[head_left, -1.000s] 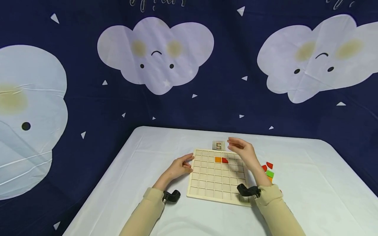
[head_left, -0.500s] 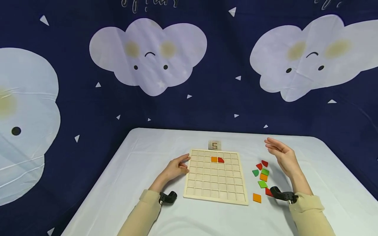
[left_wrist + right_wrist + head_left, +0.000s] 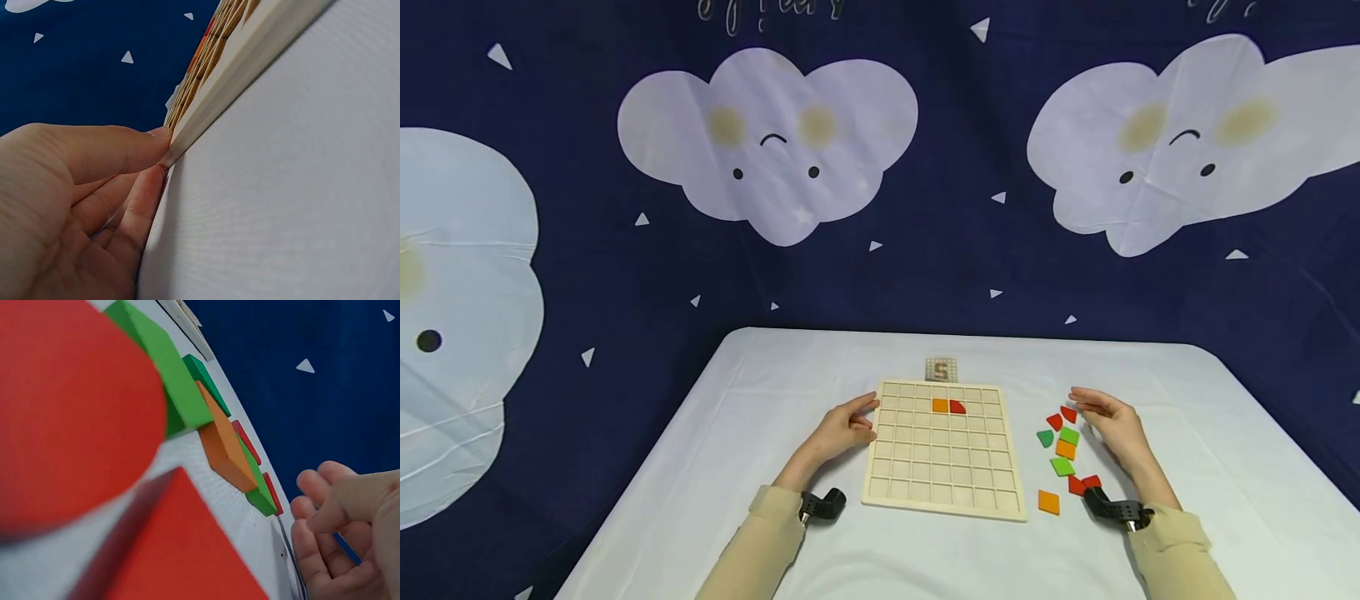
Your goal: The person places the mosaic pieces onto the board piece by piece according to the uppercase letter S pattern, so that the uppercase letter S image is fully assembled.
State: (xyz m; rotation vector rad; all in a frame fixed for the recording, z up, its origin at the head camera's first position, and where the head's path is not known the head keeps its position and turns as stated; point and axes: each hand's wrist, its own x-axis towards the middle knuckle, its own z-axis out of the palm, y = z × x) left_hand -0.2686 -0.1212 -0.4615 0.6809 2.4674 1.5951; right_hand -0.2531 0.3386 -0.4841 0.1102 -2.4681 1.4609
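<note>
A pale wooden board (image 3: 940, 450) with a raised grid lies on the white table. An orange square tile (image 3: 940, 406) and a red quarter-round tile (image 3: 957, 407) sit side by side in its second row from the back. My left hand (image 3: 837, 427) touches the board's left edge with its thumb and fingers, which look spread along it. To the right of the board my right hand (image 3: 1116, 425) hovers, fingers slightly bent, beside two loose red tiles (image 3: 1068, 414). Nothing shows between those fingers in the right wrist view.
Several more tiles lie right of the board: a dark green one (image 3: 1045, 438), light green ones (image 3: 1062, 467), orange ones (image 3: 1048, 502) and red ones (image 3: 1077, 485). Behind the board is a small grid card (image 3: 941, 369) with an S-like mark. A dark blue cloud-print cloth (image 3: 955, 275) hangs behind.
My right hand has moved right, from over the board's back right to beside the loose tiles, then lowered. My left hand stays at the board's edge. The head view has shifted slightly.
</note>
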